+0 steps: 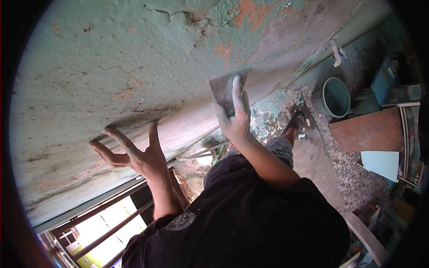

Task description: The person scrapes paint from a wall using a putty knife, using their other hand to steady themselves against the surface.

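Note:
A green painted wall [116, 58] fills the upper view, with cracks and flaked spots of orange-brown. My right hand [235, 120] is closed around a scraper [223, 89] with a wide, dull grey blade. One dusty finger lies stretched along the blade, whose broad edge is at the wall. The grip itself is mostly hidden by my hand. To the left, my left hand [138, 158] has its fingers spread, with the tips against the lower wall and nothing held. Pale dust coats the fingers of both hands.
A round bucket [315, 102] stands below a tap [335, 53] at the right. Beside it lie a brown board [368, 131] and a white sheet [380, 164]. Paint flakes [277, 107] litter the floor near my sandaled foot [295, 121]. A barred window opening [107, 223] is at lower left.

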A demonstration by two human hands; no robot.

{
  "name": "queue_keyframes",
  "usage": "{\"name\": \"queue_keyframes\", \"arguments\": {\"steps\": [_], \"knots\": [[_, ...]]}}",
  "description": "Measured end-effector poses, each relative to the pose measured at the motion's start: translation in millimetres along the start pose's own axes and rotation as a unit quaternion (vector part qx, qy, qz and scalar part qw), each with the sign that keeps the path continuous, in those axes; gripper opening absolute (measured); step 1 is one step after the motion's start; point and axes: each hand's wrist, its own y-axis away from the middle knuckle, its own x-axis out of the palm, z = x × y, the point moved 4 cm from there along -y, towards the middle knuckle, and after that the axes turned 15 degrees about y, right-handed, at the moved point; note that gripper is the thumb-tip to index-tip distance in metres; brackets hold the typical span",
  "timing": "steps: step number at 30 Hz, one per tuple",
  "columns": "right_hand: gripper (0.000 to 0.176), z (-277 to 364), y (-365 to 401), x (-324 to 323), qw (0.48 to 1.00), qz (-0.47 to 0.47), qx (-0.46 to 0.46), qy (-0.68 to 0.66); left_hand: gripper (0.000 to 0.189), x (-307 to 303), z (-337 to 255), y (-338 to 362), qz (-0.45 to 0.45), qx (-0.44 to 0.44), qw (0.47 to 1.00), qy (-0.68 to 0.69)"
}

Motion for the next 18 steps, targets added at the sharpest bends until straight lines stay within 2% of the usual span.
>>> {"name": "queue_keyframes", "arguments": {"steps": [3, 6, 7, 9, 11, 13, 15, 17, 18], "knots": [[0.077, -5, 11, 1, 0.999, 0.042, 0.017, 0.009, 0.104, 1, 0, -1, -0.008, -0.002, 1.000, 0.002], [0.078, -6, -11, -4, 0.999, -0.027, 0.025, -0.026, 0.102, 0, -2, -3, 0.006, 0.002, 1.000, -0.004], [0.079, -4, -18, -8, 0.998, -0.020, 0.057, -0.034, 0.101, 0, -2, -2, 0.011, 0.003, 1.000, -0.006], [0.079, -5, -18, -7, 0.999, -0.033, 0.031, -0.003, 0.102, 0, 0, 1, 0.005, 0.000, 1.000, -0.006], [0.078, -5, -2, -3, 0.996, 0.021, 0.083, -0.022, 0.104, 0, 1, -1, -0.010, -0.004, 1.000, -0.001], [0.078, -6, 7, 2, 1.000, 0.022, 0.016, -0.010, 0.104, 0, 1, 0, -0.003, -0.006, 1.000, -0.017], [0.078, -9, 5, 0, 1.000, 0.014, 0.004, 0.013, 0.103, 1, 0, -1, 0.001, -0.003, 1.000, -0.019], [0.078, -16, -9, -5, 0.997, 0.006, 0.065, -0.038, 0.103, 1, 2, 1, 0.000, -0.006, 1.000, -0.010], [0.079, -20, -20, -8, 0.998, -0.045, 0.033, -0.031, 0.103, 0, 2, 1, 0.004, -0.007, 1.000, -0.012]]}}
